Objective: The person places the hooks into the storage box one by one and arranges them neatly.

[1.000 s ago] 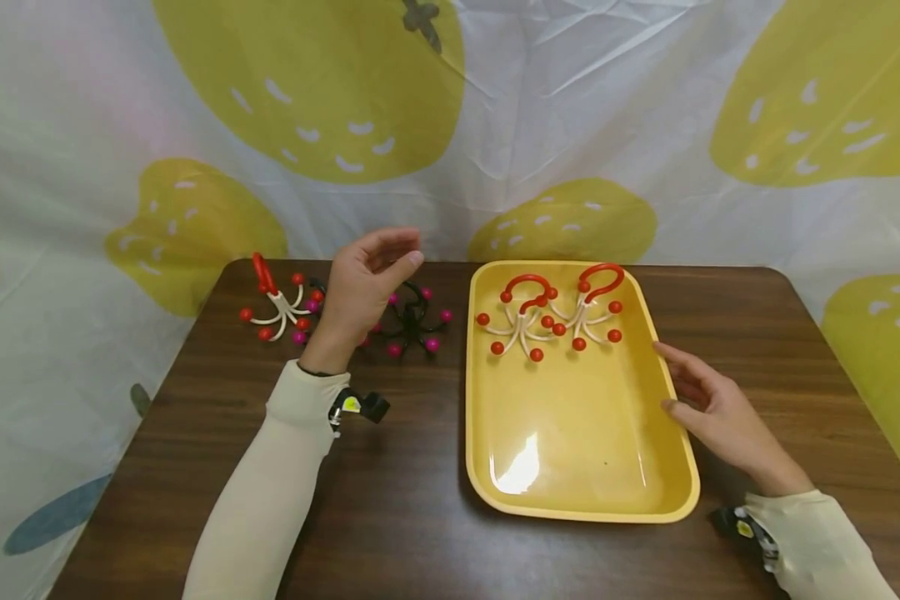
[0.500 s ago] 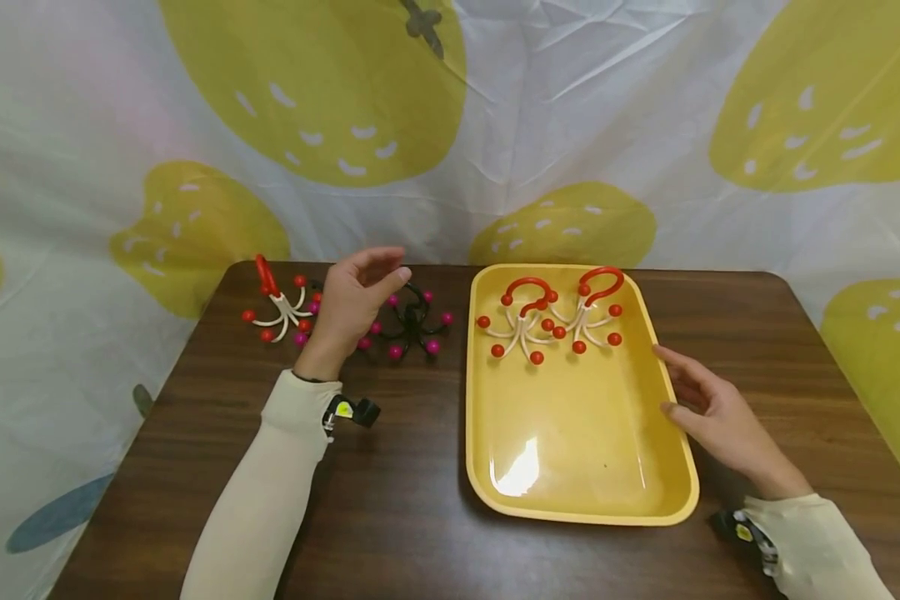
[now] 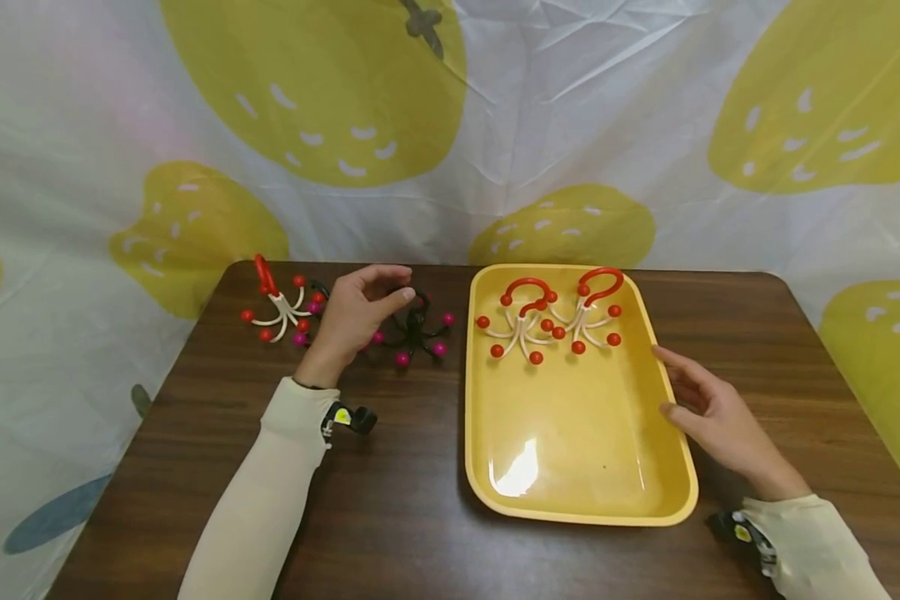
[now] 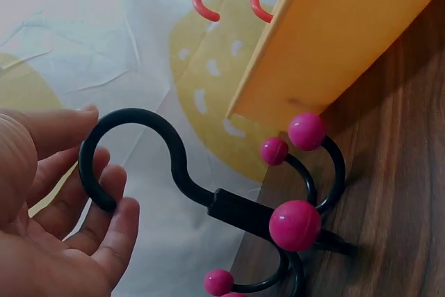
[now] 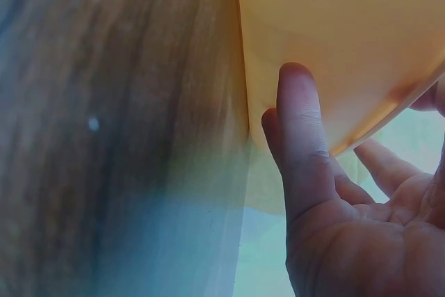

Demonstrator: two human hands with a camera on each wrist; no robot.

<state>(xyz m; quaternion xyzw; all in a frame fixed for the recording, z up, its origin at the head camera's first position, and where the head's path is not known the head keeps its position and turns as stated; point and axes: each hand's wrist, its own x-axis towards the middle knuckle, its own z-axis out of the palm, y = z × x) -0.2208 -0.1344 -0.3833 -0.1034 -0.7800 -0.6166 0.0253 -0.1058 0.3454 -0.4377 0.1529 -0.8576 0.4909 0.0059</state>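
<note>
In the head view my left hand (image 3: 352, 312) is at a black head massager (image 3: 414, 335) with pink ball tips, standing on its legs. The left wrist view shows thumb and curled fingers around its black hook handle (image 4: 163, 133). A second black massager is mostly hidden behind that hand; a few pink balls (image 3: 301, 339) show. Left of it stands a white massager (image 3: 281, 308) with red handle and balls. Two similar white-and-red massagers (image 3: 522, 327) stand in the yellow tray (image 3: 562, 433). My right hand (image 3: 723, 417) touches the tray's right wall, fingers relaxed.
The tray rests on a dark brown wooden table (image 3: 390, 517), right of the middle. A white cloth (image 3: 510, 100) with a yellow fruit print hangs behind the table's far edge.
My left hand has come down onto the black massager's handle. That massager has shifted slightly toward the tray. My right hand stays against the tray.
</note>
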